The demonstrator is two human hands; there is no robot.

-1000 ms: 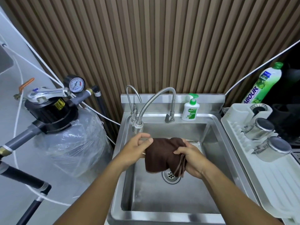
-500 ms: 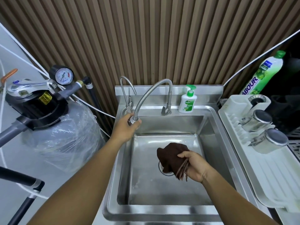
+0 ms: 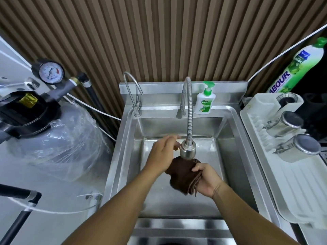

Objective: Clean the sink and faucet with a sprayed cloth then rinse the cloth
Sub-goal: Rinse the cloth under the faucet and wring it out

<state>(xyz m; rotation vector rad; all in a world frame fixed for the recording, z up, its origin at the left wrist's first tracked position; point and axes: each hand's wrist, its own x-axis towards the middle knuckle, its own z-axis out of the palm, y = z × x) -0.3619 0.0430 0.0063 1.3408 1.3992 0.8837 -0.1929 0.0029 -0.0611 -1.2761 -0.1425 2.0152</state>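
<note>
Right hand [image 3: 206, 179] clenched round a bunched brown cloth [image 3: 178, 175], cloth directly beneath the faucet head [image 3: 188, 151], left hand [image 3: 161, 154] gripping that head, over the sink [image 3: 221, 131] middle.

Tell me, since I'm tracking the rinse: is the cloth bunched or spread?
Bunched: the brown cloth hangs crumpled in the right hand, gripped, under the faucet head.

A brown slatted wall [image 3: 159, 32] faces me. A plastic-wrapped tank [image 3: 62, 138] stands at my left, a white drying rack [image 3: 292, 191] at my right.
</note>
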